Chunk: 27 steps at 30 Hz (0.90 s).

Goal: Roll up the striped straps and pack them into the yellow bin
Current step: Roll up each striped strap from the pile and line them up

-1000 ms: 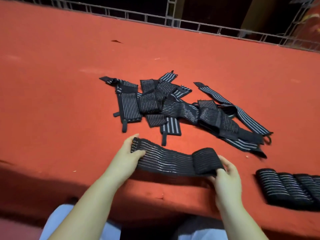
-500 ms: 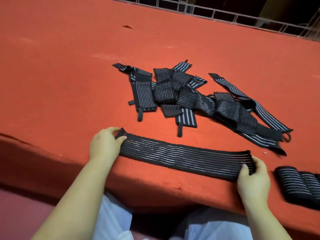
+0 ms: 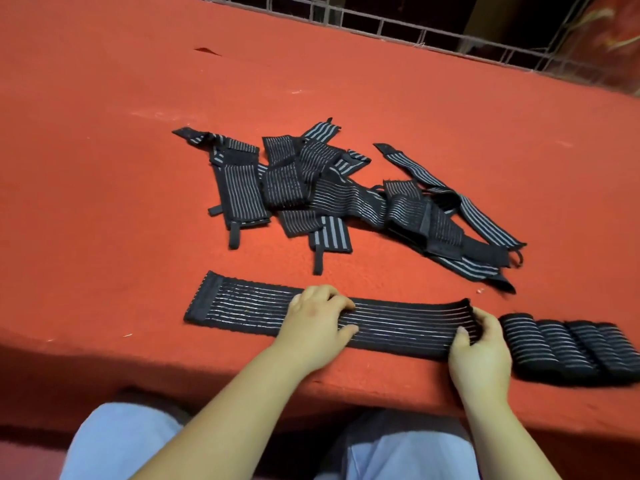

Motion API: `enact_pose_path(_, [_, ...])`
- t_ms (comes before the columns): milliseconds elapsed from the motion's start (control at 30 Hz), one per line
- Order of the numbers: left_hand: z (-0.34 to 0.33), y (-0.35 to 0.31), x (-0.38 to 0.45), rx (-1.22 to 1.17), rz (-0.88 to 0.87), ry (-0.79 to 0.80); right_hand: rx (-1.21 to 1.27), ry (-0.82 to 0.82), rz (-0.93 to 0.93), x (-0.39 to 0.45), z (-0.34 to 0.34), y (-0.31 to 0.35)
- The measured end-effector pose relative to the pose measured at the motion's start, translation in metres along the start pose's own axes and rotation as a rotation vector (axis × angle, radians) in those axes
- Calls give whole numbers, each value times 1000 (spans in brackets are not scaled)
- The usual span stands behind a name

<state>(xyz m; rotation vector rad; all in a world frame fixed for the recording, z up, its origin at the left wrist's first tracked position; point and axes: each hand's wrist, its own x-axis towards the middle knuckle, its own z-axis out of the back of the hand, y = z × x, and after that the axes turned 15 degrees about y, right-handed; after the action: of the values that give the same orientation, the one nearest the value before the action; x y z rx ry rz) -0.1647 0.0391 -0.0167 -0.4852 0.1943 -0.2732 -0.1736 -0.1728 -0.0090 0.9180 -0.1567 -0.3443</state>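
A black strap with thin white stripes (image 3: 242, 308) lies flat and stretched out along the near edge of the red table (image 3: 104, 168). My left hand (image 3: 318, 315) rests on the strap's middle, its fingers curled over the strap. My right hand (image 3: 479, 344) pinches the strap's right end, which curls up slightly. A loose pile of several unrolled striped straps (image 3: 332, 188) lies just beyond. Several rolled straps (image 3: 568, 348) sit side by side to the right of my right hand. No yellow bin is in view.
A metal wire fence (image 3: 398, 26) runs along the table's far edge. My knees in light blue trousers (image 3: 114, 441) show below the near edge. A small dark mark (image 3: 206, 50) sits on the cloth at the far left.
The folded strap was pulled out flat along the table edge. My left hand then slid from the strap's left end to its middle. My right hand stays at the right end.
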Motion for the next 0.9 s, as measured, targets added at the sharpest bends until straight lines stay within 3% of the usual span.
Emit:
enact_pose_path(133, [-7, -12, 9, -13, -28, 7, -84, -9, -2, 5, 4, -15])
enact_pose_path(333, [-5, -15, 23, -43, 31, -26, -312, -50, 159, 12, -3, -12])
enact_pose_path(533, [21, 0, 46, -178, 292, -166, -379, -58, 341, 33, -21, 27])
enact_pose_path(733, [58, 29, 80, -424, 511, -180, -241, 429, 292, 68, -60, 79])
enact_pose_path(900, [70, 45, 111, -641, 545, -148, -142, 586, 225, 94, -107, 109])
